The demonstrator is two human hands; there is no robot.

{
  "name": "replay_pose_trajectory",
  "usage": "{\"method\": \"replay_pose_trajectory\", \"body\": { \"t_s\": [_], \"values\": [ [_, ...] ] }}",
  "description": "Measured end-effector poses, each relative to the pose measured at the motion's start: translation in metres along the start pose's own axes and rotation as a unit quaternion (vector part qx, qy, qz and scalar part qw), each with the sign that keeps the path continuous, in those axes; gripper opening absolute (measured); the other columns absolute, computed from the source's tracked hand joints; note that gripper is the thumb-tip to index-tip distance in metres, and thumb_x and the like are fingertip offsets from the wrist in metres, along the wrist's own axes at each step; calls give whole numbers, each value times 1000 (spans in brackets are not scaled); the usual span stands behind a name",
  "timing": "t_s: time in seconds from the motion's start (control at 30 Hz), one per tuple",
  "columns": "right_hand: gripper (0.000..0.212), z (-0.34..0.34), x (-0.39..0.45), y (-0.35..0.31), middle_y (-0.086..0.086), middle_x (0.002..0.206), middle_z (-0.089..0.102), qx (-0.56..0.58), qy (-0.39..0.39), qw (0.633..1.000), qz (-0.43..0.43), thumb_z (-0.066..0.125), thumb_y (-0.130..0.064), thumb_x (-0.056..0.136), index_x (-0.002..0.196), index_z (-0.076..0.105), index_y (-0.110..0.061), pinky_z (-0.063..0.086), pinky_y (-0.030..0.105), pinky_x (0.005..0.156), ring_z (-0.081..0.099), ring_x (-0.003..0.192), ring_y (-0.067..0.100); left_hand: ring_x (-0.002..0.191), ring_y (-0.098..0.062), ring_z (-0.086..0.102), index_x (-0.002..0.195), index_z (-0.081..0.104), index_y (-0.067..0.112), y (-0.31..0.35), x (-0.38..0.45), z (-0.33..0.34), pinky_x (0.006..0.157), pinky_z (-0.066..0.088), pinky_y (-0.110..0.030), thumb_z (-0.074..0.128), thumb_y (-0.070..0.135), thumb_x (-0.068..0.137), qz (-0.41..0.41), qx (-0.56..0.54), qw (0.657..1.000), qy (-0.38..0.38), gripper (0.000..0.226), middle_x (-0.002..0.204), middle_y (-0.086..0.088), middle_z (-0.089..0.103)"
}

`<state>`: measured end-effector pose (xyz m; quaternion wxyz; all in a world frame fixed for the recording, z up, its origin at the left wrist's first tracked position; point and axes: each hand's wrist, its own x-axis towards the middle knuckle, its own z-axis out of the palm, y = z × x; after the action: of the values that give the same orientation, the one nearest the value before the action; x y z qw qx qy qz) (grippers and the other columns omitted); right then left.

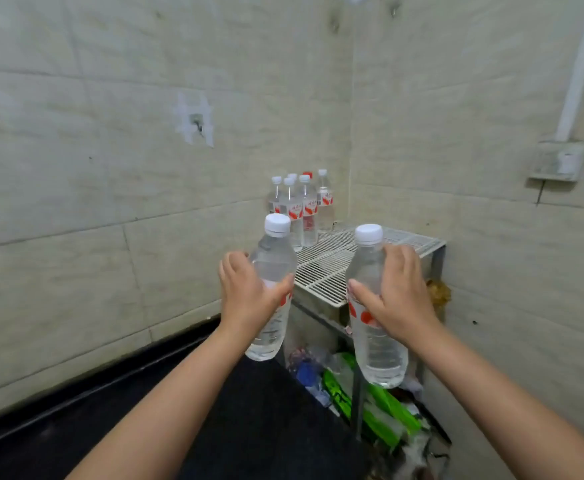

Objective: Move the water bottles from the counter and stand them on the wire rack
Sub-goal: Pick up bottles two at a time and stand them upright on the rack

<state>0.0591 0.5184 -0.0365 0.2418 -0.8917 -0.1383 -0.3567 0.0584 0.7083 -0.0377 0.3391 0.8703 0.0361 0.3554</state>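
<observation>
My left hand point(247, 294) grips a clear water bottle point(272, 252) with a white cap and a red label, held upright in the air just left of the wire rack's near corner. My right hand point(396, 294) grips a second bottle point(379, 355) of the same kind, upright, in front of the rack's front edge. The white wire rack point(328, 263) stands in the wall corner. Several bottles point(302, 206) stand upright in a cluster at its far left corner; one of them has a red cap.
A dark counter point(235, 420) runs along the tiled wall at lower left. Under the rack lie green and clear plastic bags point(380, 407) and other clutter. A wall socket box point(557, 161) with a white conduit hangs on the right wall. A small hook point(199, 124) sticks out of the left wall.
</observation>
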Motion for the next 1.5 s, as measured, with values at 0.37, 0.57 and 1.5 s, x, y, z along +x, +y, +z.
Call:
{"method": "replay_pose_trajectory", "body": {
  "t_s": [0.37,0.57,1.5],
  "values": [
    [55,53,175,121,15,111,44,53,26,997,-58,57,-39,80,115,44,1,18,17,76,36,103,21,114,-29,39,116,42,-4,37,140,137,95,36,-32,75,31,73,-3,-20,998,51,65,116,-17,45],
    [46,96,262,195,17,110,48,85,30,995,-54,65,-30,80,110,47,0,22,20,76,37,101,21,117,-29,38,118,40,-2,51,201,215,99,34,-34,74,34,74,-32,-3,998,56,67,121,-16,43],
    [56,320,461,332,18,125,42,337,-130,932,-40,68,-22,79,123,42,1,32,31,100,37,120,28,117,-25,34,127,31,4,51,357,459,97,37,-31,65,36,82,-255,124,939,195,64,128,-15,35]
  ]
}}
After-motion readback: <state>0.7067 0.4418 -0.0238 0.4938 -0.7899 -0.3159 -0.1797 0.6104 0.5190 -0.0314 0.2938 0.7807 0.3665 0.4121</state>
